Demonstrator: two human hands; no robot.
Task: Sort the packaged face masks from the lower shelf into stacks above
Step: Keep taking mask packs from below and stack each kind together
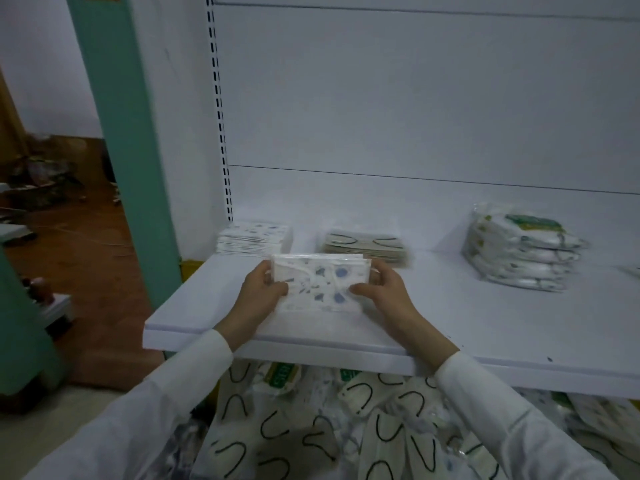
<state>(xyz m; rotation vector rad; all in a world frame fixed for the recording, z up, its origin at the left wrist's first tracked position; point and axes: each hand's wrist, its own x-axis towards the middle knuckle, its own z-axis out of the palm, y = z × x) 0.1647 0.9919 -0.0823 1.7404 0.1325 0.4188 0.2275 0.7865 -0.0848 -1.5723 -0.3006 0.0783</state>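
Both hands hold a small bundle of packaged masks with blue spots [320, 284] upright on the white upper shelf [485, 327]. My left hand [265, 289] grips its left end and my right hand [379, 289] grips its right end. Behind the bundle lie three stacks: blue-spotted packs [254, 237] at the back left, beige packs with black loops [363, 245] in the middle, and white packs with green labels [519, 251] at the right. A loose heap of mixed packaged masks [346, 427] fills the lower shelf under my arms.
A white back panel [415, 98] with a slotted upright closes the shelf behind. A green pillar [131, 150] stands at the left. Brown floor with clutter [52, 188] lies beyond it. Part of another pack [632, 271] shows at the shelf's far right edge.
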